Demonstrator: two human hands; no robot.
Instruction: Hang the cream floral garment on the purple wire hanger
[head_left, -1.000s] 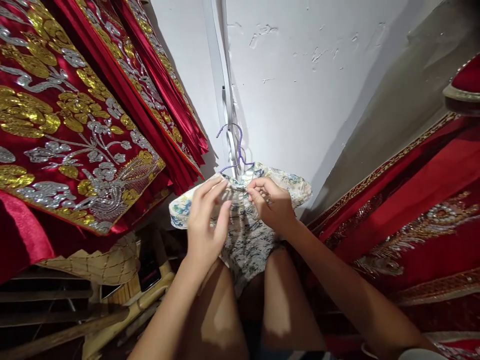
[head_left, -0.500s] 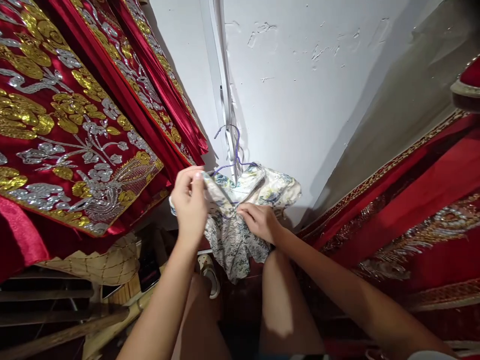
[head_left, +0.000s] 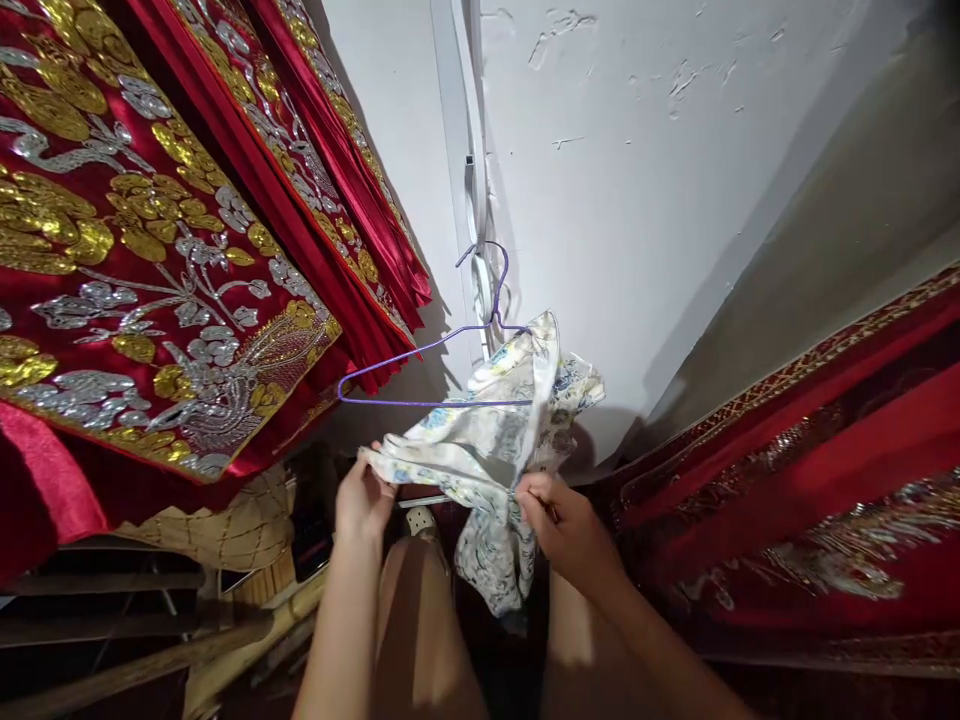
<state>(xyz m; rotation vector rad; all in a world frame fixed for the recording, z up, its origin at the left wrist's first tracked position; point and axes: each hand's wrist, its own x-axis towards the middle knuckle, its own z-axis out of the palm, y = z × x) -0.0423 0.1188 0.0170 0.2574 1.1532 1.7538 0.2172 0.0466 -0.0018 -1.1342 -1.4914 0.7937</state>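
A white floral garment (head_left: pixel 491 480) hangs partly from a purple wire hanger (head_left: pixel 420 352). Only the hanger's right arm is still inside the cloth; its left arm is bare. My left hand (head_left: pixel 364 500) is closed on the garment's left shoulder edge, pulled down below the hanger. With my right hand (head_left: pixel 559 515) I pinch the front of the garment near the bottom of the neckline. The garment's lower part dangles between my knees. The hanger's hook (head_left: pixel 484 255) sits at a white strip on the wall.
Red cloth with gold and silver sequin embroidery (head_left: pixel 172 230) hangs at the left. More red embroidered cloth (head_left: pixel 840 490) is at the right. A bamboo chair (head_left: pixel 240 640) stands at lower left, and a white wall (head_left: pixel 600 200) is ahead.
My left hand has drawn the garment's left shoulder off the hanger and down. The hanger's left arm is now exposed. My right hand has moved slightly down and right, still gripping the front.
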